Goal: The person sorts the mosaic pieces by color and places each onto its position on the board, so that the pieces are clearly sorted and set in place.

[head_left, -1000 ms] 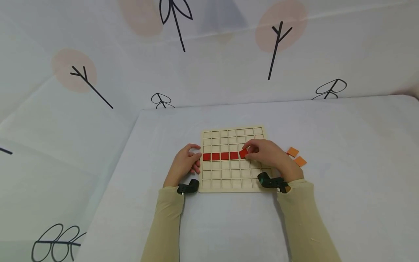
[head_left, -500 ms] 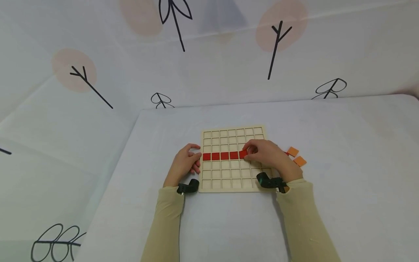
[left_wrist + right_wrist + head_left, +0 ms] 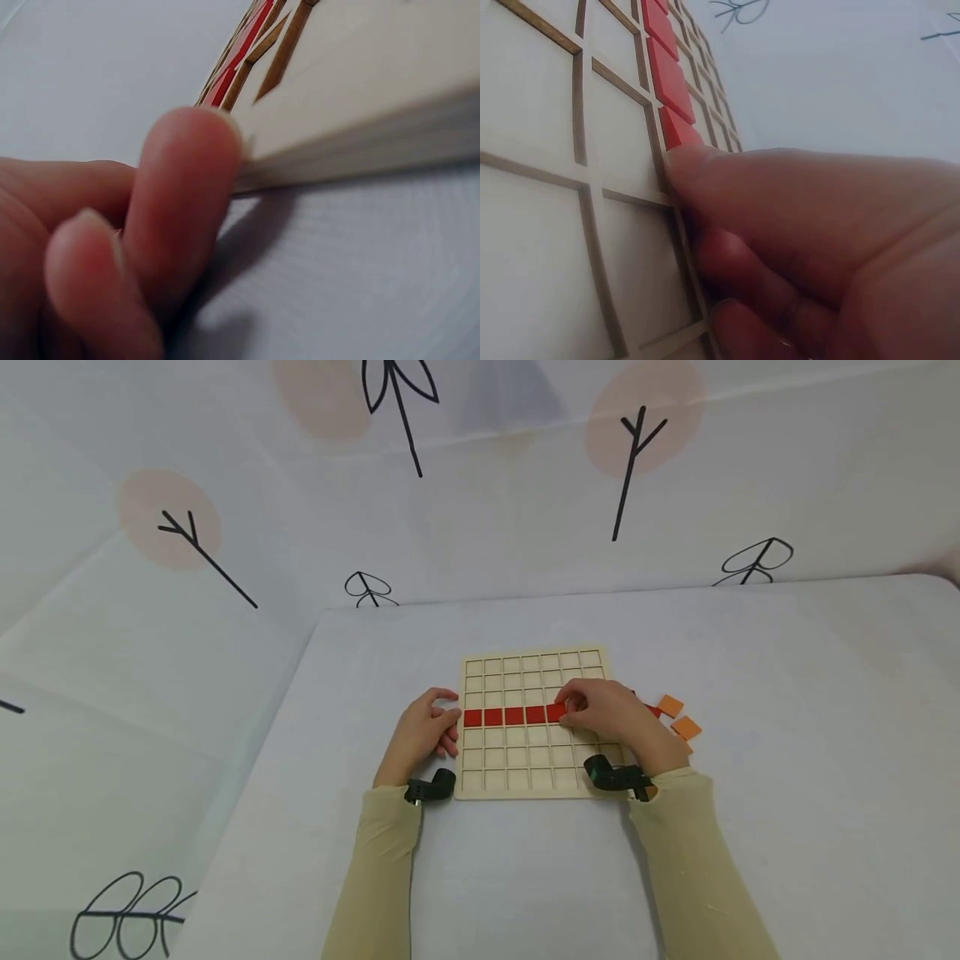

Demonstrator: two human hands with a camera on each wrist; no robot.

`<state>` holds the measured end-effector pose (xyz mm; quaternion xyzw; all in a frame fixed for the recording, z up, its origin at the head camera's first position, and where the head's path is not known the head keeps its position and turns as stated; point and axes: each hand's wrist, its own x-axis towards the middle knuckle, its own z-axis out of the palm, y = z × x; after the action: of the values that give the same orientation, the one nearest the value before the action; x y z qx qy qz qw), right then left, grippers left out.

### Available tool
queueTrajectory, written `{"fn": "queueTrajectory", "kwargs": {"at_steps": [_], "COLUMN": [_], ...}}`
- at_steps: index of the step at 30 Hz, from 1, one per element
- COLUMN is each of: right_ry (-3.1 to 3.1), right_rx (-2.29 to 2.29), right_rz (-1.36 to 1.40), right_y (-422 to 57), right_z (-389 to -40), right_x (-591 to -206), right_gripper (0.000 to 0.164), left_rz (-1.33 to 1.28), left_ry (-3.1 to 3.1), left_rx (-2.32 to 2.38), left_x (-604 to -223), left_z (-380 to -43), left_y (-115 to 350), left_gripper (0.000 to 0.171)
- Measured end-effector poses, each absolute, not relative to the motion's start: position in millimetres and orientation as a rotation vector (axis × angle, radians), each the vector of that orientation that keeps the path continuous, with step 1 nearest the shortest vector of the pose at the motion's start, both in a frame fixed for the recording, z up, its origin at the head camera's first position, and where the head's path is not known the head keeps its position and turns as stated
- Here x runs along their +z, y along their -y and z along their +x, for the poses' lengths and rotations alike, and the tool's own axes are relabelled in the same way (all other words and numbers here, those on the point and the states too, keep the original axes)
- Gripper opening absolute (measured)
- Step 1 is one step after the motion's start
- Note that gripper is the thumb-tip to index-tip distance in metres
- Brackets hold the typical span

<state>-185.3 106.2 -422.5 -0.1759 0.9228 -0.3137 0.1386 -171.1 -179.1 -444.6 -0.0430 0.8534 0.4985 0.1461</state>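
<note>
A pale wooden grid board (image 3: 517, 759) lies on the white table. Several red square tiles (image 3: 513, 717) form a line along one of its middle rows, starting from the left edge. My right hand (image 3: 609, 714) reaches over the board from the right and pinches the rightmost red tile (image 3: 676, 129) of that line between thumb and fingers. That tile sits level with its neighbours, partly covered by the thumb. With loosely bent fingers, my left hand (image 3: 418, 731) rests against the board's left side; in the left wrist view a fingertip (image 3: 187, 142) touches the corner edge.
To the right of the board lie several loose orange tiles (image 3: 686, 727) and red tiles (image 3: 653, 710), partly hidden behind the right hand and wrist. Black cameras (image 3: 431, 787) are strapped to both wrists. A white patterned cloth (image 3: 525, 527) hangs behind the table.
The red tile under my right fingers has turned from tilted to straight and settled into its cell in line with the others. The left hand has stayed in place.
</note>
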Motion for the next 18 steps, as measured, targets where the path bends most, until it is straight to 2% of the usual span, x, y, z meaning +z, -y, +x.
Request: {"fn": "queueTrajectory", "kwargs": {"at_steps": [18], "right_ry": [-2.644], "right_rx": [-0.932], "right_rz": [-0.523], "right_y": [-106.2], "right_z": [-184.5], "right_x": [-421.3], "right_gripper": [0.024], "left_rz": [-0.122], "left_ry": [-2.459], "left_rx": [1.451], "left_x": [-443.3], "left_z": [-169.9], "left_y": [178.1], "left_gripper": [0.028]}}
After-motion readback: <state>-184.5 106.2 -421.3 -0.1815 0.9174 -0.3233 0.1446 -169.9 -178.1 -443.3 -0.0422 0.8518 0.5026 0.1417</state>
